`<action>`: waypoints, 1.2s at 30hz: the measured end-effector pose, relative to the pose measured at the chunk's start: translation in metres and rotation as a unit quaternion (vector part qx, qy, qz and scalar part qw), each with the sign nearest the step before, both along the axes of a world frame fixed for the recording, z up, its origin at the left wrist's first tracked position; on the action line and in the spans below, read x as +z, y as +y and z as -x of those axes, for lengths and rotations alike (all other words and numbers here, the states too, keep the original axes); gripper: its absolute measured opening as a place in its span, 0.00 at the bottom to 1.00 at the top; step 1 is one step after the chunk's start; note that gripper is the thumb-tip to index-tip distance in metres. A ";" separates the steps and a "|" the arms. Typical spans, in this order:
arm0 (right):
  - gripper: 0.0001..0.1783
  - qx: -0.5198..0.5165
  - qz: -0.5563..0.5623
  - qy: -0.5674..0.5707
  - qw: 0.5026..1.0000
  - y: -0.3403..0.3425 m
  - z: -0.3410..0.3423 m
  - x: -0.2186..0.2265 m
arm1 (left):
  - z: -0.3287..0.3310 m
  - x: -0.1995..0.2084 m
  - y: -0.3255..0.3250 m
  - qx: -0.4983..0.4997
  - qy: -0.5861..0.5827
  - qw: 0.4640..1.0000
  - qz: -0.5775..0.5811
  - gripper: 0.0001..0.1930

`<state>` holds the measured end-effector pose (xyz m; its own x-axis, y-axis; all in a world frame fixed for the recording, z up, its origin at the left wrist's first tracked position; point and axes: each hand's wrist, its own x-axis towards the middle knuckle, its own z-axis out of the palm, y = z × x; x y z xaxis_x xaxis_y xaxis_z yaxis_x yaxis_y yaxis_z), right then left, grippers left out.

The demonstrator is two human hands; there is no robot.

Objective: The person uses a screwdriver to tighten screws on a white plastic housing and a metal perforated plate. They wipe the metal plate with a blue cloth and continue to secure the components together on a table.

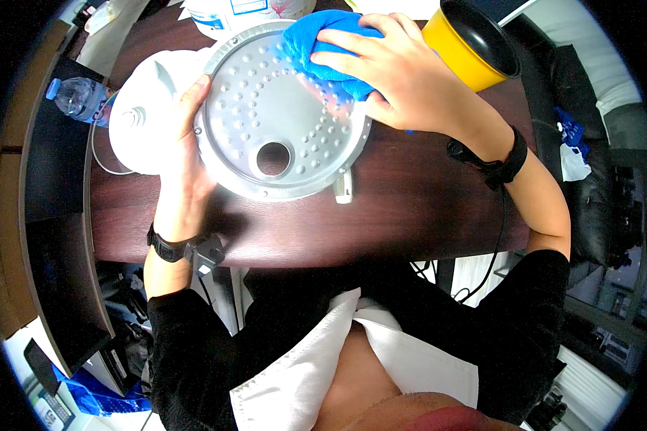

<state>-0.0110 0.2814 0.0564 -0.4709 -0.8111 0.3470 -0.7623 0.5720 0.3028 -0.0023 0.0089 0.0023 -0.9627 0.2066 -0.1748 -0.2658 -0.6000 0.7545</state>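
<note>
A round silver metal plate (273, 108), studded with small bumps and pierced by one round hole near its lower edge, is held up over the dark wooden table. My left hand (188, 147) grips its left rim, thumb lying on the front face. Against its upper right part, my right hand (402, 72) presses a bunched blue cloth (323, 44), fingers curled over the fabric. Left of the plate stands a white rounded appliance body (140, 115), partly behind my left hand. A small light-coloured piece (344, 188) sticks out below the plate's lower right edge.
A yellow pot (467, 47) with a black inside sits at the table's far right. Behind the plate stands a white printed tub (226, 16). A water bottle with a blue cap (79, 99) is at the left edge. The brown table (302, 233) ends close to my body.
</note>
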 end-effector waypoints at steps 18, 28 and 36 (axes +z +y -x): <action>0.27 0.101 0.070 -0.030 0.992 -0.009 0.017 0.021 | -0.004 -0.001 0.003 -0.027 0.017 0.998 0.055 0.16; 0.29 0.042 0.013 -0.014 0.999 0.022 -0.003 -0.002 | -0.008 0.006 0.004 0.004 0.033 0.998 0.047 0.13; 0.30 0.033 0.021 -0.112 0.993 0.041 -0.038 -0.026 | -0.004 0.013 -0.005 0.026 0.091 0.993 0.063 0.14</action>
